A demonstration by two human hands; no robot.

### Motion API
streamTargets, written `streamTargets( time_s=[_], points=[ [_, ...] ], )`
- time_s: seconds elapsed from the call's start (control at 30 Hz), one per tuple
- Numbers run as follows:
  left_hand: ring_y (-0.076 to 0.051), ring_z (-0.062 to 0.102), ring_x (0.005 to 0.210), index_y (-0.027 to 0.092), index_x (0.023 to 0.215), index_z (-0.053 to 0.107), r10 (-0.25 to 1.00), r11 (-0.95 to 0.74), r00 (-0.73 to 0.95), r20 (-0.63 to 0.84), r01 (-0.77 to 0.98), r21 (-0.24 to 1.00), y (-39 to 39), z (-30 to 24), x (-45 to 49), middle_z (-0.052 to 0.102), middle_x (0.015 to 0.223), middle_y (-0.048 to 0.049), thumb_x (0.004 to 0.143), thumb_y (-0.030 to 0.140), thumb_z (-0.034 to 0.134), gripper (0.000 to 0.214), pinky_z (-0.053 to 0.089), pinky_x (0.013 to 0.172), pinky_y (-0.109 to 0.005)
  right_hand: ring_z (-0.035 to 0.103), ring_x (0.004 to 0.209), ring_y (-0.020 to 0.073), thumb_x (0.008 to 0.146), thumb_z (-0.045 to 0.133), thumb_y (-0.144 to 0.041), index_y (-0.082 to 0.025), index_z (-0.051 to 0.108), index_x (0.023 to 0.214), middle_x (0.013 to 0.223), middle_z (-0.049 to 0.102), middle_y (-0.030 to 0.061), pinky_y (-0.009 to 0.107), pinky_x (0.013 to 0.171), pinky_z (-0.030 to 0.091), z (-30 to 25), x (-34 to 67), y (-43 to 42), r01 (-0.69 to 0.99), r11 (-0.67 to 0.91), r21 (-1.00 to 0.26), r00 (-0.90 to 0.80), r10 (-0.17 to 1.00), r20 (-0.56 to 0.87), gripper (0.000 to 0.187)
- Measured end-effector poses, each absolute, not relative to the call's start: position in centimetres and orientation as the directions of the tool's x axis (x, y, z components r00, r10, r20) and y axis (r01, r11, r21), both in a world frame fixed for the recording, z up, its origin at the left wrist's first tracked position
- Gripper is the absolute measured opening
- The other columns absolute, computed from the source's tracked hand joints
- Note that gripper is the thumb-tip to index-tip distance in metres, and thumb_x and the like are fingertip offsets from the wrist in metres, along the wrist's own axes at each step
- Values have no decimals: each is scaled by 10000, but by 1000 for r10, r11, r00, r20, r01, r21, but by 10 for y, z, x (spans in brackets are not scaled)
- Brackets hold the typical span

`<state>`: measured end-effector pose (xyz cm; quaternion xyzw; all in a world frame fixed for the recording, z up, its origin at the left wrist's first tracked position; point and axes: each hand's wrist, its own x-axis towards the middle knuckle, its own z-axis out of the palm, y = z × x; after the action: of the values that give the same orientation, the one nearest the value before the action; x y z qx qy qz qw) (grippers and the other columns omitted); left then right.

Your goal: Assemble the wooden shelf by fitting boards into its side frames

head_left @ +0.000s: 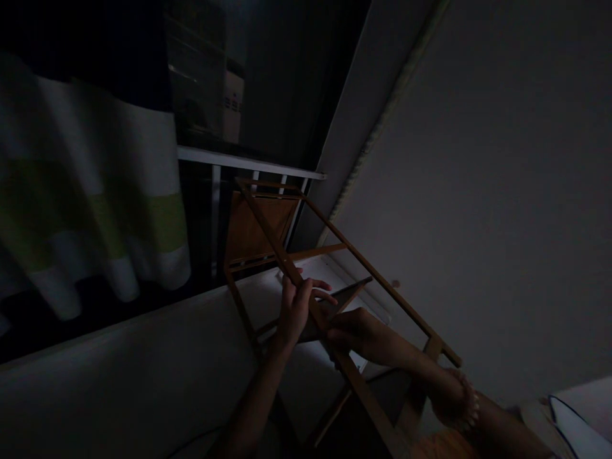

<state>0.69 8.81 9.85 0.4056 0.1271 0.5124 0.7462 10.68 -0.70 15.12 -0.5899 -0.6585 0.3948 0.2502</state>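
Note:
A brown wooden frame [268, 226] with long slim rails and crosspieces leans at a slant in front of me in dim light. My left hand [296, 303] is wrapped around its near rail, with some fingers reaching past the far side. Just below it, my right hand [361, 333] is closed, its fingertips pressed at the same rail. Whatever lies between those fingertips is hidden. A wooden panel [261, 226] fills the upper end of the frame. A bead bracelet [471, 400] circles my right wrist.
A striped curtain [95, 210] hangs on the left beside a dark window with a white railing [248, 162]. A pale wall [488, 191] rises close on the right. Behind the frame is a white surface [315, 271]. A dark cable [567, 408] lies at lower right.

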Motion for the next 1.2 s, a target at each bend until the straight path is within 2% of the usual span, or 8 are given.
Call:
streamTargets(
  time_s=[0.17,0.3,0.47,0.57,0.67,0.73,0.9,1.2],
  points=[
    [-175,594,499,237,970,240,860,106,435,266,-662,742,89,96,9,588,724,5,805,323,417,257,453,390,-246,315,507,55,800,486,-396,-126,467,635,556,363,-44,194,457,266,154,106,-7,548,-66,-834,-149,973,-175,317],
    [-165,601,533,220,1007,263,855,64,442,271,-608,792,93,89,6,608,789,-25,811,378,421,297,484,496,-280,367,502,61,783,502,-430,-126,474,624,553,418,-30,199,470,304,159,101,-8,556,-134,-820,-103,968,-228,344],
    [-209,563,943,166,1087,444,808,-97,488,330,-441,892,86,63,-24,581,1037,-109,858,377,312,338,440,838,-356,438,503,81,765,511,-467,-120,506,636,559,463,-12,216,493,353,162,99,-9,535,-204,-820,-78,954,-288,369],
    [-232,449,1113,169,1113,494,708,-331,545,449,-306,893,74,46,-42,524,1157,-106,826,297,393,330,355,955,-384,449,509,82,760,522,-466,-119,521,636,550,461,-16,212,495,360,158,102,-9,531,-200,-823,-68,958,-277,368],
    [-231,465,1097,185,1163,470,551,-612,586,594,-200,765,64,36,-45,536,1143,-101,774,237,490,393,388,932,-381,466,523,86,764,522,-461,-111,548,666,565,494,-6,213,501,363,154,105,-8,529,-194,-826,-76,959,-274,364],
    [-204,515,1038,203,1156,477,506,-701,578,640,-157,696,60,33,-40,565,1100,-91,786,208,491,370,442,870,-339,466,523,85,761,528,-461,-109,557,674,571,505,-2,214,500,360,154,105,-8,525,-202,-827,-70,958,-278,364],
    [-180,603,857,200,1127,509,473,-789,505,722,-123,602,61,25,-31,621,974,-86,813,154,445,324,506,704,-278,448,507,79,753,537,-463,-111,556,652,554,492,-7,215,490,353,155,104,-9,526,-199,-827,-58,961,-269,367],
    [-174,614,816,169,1121,509,439,-829,502,745,-94,552,66,23,-33,638,905,-96,825,169,426,307,509,667,-266,515,507,95,758,530,-463,-100,569,678,573,546,16,222,494,396,152,105,-8,502,-216,-838,-36,962,-270,373]
  ],
)
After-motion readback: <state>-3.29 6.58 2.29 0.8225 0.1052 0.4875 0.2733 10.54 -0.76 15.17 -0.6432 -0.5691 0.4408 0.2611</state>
